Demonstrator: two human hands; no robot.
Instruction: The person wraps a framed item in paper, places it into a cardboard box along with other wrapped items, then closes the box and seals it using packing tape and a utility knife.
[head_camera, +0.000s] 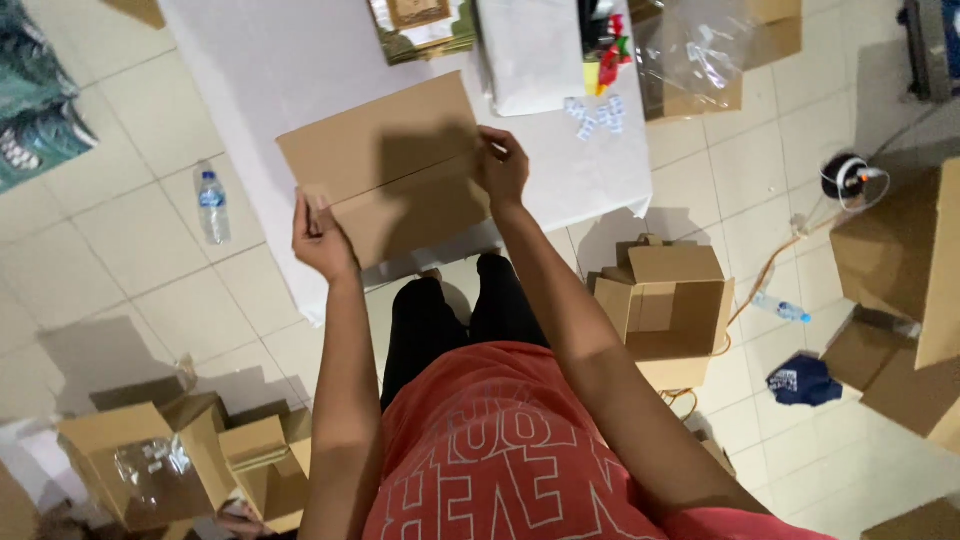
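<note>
flat brown cardboard sheet (385, 165), creased lengthwise, held above the white tabletop (300, 50). left hand (320, 240) grasps its near left corner; right hand (503, 165) clasps its right edge, the sheet spanning both grips.

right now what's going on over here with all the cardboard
A person in a red shirt holds a flat, unfolded cardboard box over a white table. The left hand grips its lower left edge, the right hand its right edge. Open boxes stand on the tiled floor, and a water bottle lies there.
</note>
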